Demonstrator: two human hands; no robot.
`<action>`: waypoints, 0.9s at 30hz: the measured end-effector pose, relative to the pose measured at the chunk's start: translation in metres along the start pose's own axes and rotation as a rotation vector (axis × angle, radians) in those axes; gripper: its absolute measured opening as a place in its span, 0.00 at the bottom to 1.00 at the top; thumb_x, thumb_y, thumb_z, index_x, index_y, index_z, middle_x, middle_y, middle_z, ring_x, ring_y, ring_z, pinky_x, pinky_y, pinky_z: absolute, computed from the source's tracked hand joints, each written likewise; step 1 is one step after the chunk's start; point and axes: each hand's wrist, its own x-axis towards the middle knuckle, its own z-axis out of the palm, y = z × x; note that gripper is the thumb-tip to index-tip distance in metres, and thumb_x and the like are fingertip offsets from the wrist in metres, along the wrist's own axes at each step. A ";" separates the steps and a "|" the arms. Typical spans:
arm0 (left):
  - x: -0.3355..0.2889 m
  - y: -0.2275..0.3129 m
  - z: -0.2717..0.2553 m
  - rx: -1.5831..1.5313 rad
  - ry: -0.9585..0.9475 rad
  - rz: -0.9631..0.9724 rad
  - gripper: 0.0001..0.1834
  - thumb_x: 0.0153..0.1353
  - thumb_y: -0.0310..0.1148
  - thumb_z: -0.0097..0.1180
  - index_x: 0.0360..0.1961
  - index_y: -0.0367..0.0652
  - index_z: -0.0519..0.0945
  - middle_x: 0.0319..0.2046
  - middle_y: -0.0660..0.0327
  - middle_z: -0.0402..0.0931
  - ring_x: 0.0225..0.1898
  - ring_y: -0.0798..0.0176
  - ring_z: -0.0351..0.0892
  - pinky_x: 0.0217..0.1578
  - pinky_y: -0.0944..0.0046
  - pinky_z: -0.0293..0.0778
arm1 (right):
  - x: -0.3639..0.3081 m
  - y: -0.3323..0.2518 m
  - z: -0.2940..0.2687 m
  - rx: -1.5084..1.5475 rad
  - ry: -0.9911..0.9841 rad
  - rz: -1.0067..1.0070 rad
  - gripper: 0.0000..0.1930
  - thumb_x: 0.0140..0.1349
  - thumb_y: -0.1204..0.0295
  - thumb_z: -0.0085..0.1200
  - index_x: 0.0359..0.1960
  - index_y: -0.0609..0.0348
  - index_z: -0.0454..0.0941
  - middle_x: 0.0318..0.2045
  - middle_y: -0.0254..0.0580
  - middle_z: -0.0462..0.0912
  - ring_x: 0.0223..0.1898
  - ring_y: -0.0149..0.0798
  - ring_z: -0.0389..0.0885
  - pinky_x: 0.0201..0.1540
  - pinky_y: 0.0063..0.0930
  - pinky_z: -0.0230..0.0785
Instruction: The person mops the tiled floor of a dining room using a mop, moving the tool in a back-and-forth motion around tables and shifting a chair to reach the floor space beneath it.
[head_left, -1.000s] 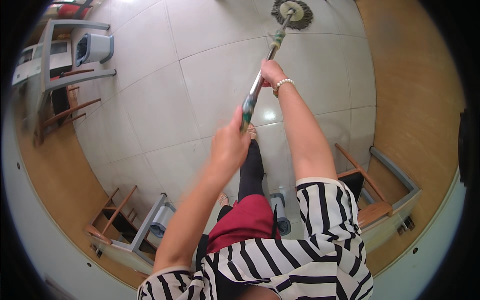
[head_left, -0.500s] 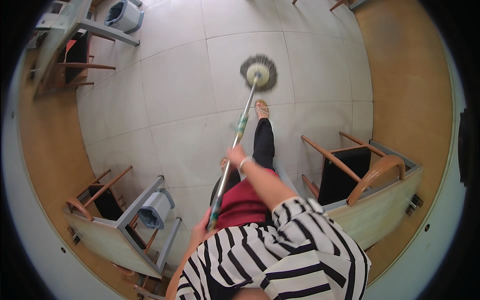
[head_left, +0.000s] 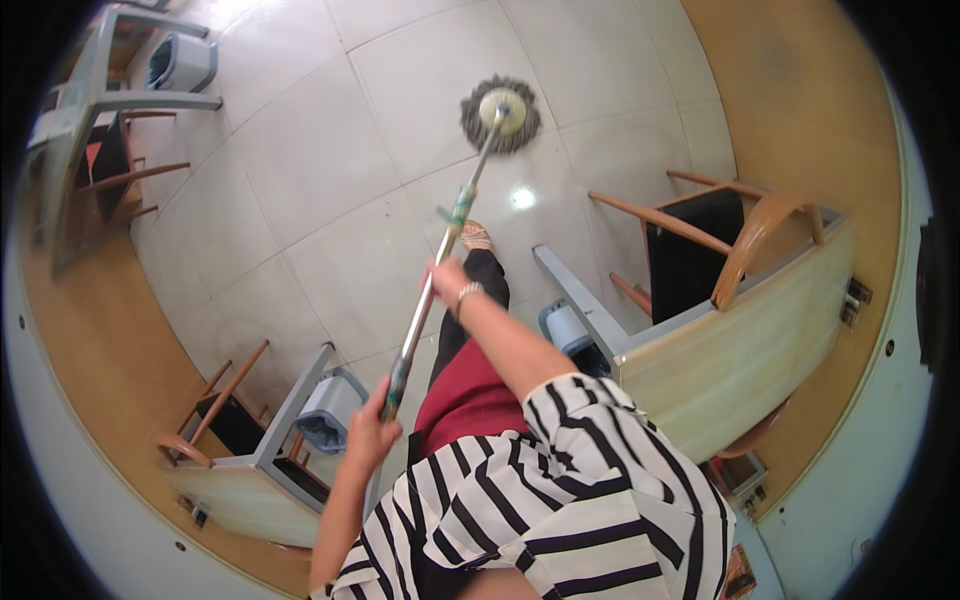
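A round spin mop with grey strands and a pale disc rests on the tiled floor ahead of me. Its silver pole slants back toward my body, with a green and white collar partway down. My left hand is wrapped round the pole's upper end at the dark green grip. Farther down the pole, my right hand closes round it; a metal band is on that wrist. One sandaled foot shows beside the pole, below the collar.
At right stands a table with a black-seated wooden chair and a bin by its leg. Another chair and a grey bin are at lower left. Far left hold a table and bin.
The mop head has slid slightly forward and left in view. My hands have shifted left with the pole. The surroundings have turned in view, and the bin by the right table now shows.
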 end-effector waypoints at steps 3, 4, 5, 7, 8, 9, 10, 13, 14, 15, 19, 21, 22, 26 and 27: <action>0.086 0.117 -0.018 -0.013 -0.217 -0.064 0.41 0.39 0.21 0.49 0.62 0.47 0.59 0.17 0.53 0.68 0.19 0.59 0.73 0.23 0.63 0.71 | 0.031 -0.105 -0.038 0.131 0.238 -0.261 0.07 0.54 0.74 0.49 0.24 0.64 0.67 0.13 0.41 0.71 0.12 0.36 0.71 0.11 0.29 0.63; 0.107 0.154 -0.018 -0.043 -0.271 -0.080 0.42 0.39 0.20 0.48 0.62 0.46 0.58 0.16 0.53 0.67 0.18 0.59 0.73 0.22 0.63 0.70 | 0.043 -0.136 -0.055 0.181 0.246 -0.280 0.09 0.54 0.74 0.49 0.32 0.65 0.63 0.15 0.41 0.71 0.13 0.35 0.71 0.11 0.29 0.64; 0.125 0.178 -0.013 -0.035 -0.269 -0.017 0.41 0.39 0.20 0.48 0.62 0.44 0.58 0.16 0.51 0.68 0.18 0.58 0.73 0.21 0.62 0.69 | 0.057 -0.163 -0.073 0.107 0.217 -0.293 0.17 0.54 0.74 0.48 0.42 0.66 0.57 0.17 0.42 0.72 0.14 0.35 0.72 0.13 0.30 0.66; 0.143 0.205 0.001 0.000 -0.274 0.091 0.40 0.39 0.19 0.48 0.61 0.42 0.59 0.16 0.52 0.68 0.17 0.61 0.72 0.19 0.63 0.69 | 0.066 -0.201 -0.102 -0.189 0.427 -0.444 0.22 0.54 0.74 0.45 0.50 0.66 0.52 0.20 0.46 0.73 0.15 0.37 0.74 0.15 0.31 0.69; 0.147 0.212 0.008 0.020 -0.270 0.135 0.40 0.39 0.19 0.48 0.61 0.40 0.59 0.17 0.55 0.67 0.15 0.64 0.70 0.18 0.64 0.68 | 0.064 -0.203 -0.112 -0.241 0.403 -0.397 0.26 0.54 0.74 0.44 0.53 0.66 0.47 0.23 0.50 0.75 0.19 0.40 0.76 0.19 0.32 0.70; 0.149 0.217 0.013 0.038 -0.275 0.179 0.40 0.39 0.19 0.48 0.61 0.39 0.59 0.17 0.58 0.66 0.13 0.67 0.68 0.17 0.64 0.68 | 0.061 -0.202 -0.124 -0.292 0.384 -0.345 0.31 0.54 0.74 0.43 0.56 0.66 0.42 0.26 0.54 0.76 0.22 0.43 0.78 0.22 0.33 0.72; 0.146 0.208 0.017 0.109 -0.282 0.237 0.40 0.38 0.19 0.49 0.60 0.39 0.59 0.16 0.58 0.66 0.14 0.68 0.68 0.17 0.65 0.67 | 0.058 -0.203 -0.132 -0.342 0.361 -0.300 0.35 0.54 0.74 0.42 0.60 0.67 0.37 0.29 0.58 0.78 0.25 0.45 0.80 0.25 0.34 0.73; 0.106 0.168 0.006 0.224 -0.263 0.202 0.41 0.37 0.19 0.51 0.60 0.43 0.61 0.18 0.53 0.70 0.18 0.56 0.73 0.23 0.62 0.71 | 0.034 -0.139 -0.109 -0.328 0.364 -0.205 0.40 0.51 0.72 0.43 0.61 0.62 0.30 0.34 0.66 0.75 0.34 0.54 0.78 0.34 0.40 0.72; 0.088 0.168 -0.003 0.297 -0.289 0.204 0.41 0.37 0.19 0.51 0.60 0.45 0.61 0.20 0.49 0.73 0.21 0.50 0.76 0.26 0.61 0.72 | 0.043 -0.097 -0.121 -0.252 0.337 -0.188 0.40 0.51 0.73 0.44 0.61 0.59 0.30 0.32 0.64 0.75 0.31 0.55 0.78 0.32 0.42 0.71; 0.062 0.149 -0.016 0.322 -0.279 0.115 0.41 0.38 0.20 0.51 0.60 0.48 0.60 0.23 0.44 0.73 0.26 0.44 0.75 0.29 0.54 0.71 | 0.000 -0.083 -0.088 -0.219 0.229 -0.213 0.39 0.51 0.74 0.44 0.60 0.59 0.30 0.27 0.60 0.74 0.28 0.53 0.76 0.29 0.42 0.70; -0.044 0.058 -0.042 0.394 -0.231 -0.040 0.35 0.47 0.38 0.56 0.60 0.64 0.61 0.18 0.46 0.73 0.23 0.39 0.74 0.23 0.46 0.67 | -0.081 0.026 -0.034 -0.182 0.199 0.018 0.34 0.50 0.76 0.46 0.55 0.59 0.38 0.33 0.55 0.67 0.29 0.47 0.74 0.24 0.41 0.71; -0.071 0.075 -0.059 0.289 -0.334 -0.339 0.28 0.53 0.40 0.51 0.58 0.66 0.65 0.27 0.49 0.77 0.31 0.48 0.79 0.32 0.55 0.70 | -0.105 0.058 -0.023 0.151 0.116 0.439 0.31 0.49 0.77 0.49 0.52 0.57 0.43 0.37 0.51 0.62 0.31 0.45 0.72 0.22 0.41 0.74; -0.097 0.028 -0.042 0.138 -0.191 -0.312 0.24 0.56 0.36 0.49 0.56 0.63 0.69 0.34 0.54 0.79 0.36 0.61 0.79 0.39 0.65 0.70 | -0.104 0.069 -0.025 0.205 0.116 0.540 0.30 0.48 0.77 0.50 0.50 0.56 0.45 0.38 0.48 0.60 0.33 0.43 0.71 0.20 0.42 0.75; -0.066 0.080 -0.022 -0.189 -0.104 -0.417 0.23 0.53 0.33 0.54 0.53 0.51 0.72 0.39 0.58 0.79 0.42 0.70 0.76 0.43 0.73 0.67 | -0.076 0.066 -0.045 0.125 0.168 0.462 0.24 0.49 0.77 0.50 0.40 0.52 0.46 0.28 0.46 0.63 0.17 0.38 0.69 0.12 0.34 0.70; -0.062 0.048 0.005 -0.188 -0.028 -0.323 0.25 0.51 0.33 0.57 0.54 0.52 0.71 0.37 0.56 0.79 0.41 0.65 0.78 0.41 0.70 0.69 | -0.066 0.047 -0.050 0.099 0.154 0.415 0.23 0.50 0.77 0.49 0.40 0.52 0.46 0.26 0.46 0.64 0.13 0.37 0.68 0.11 0.33 0.68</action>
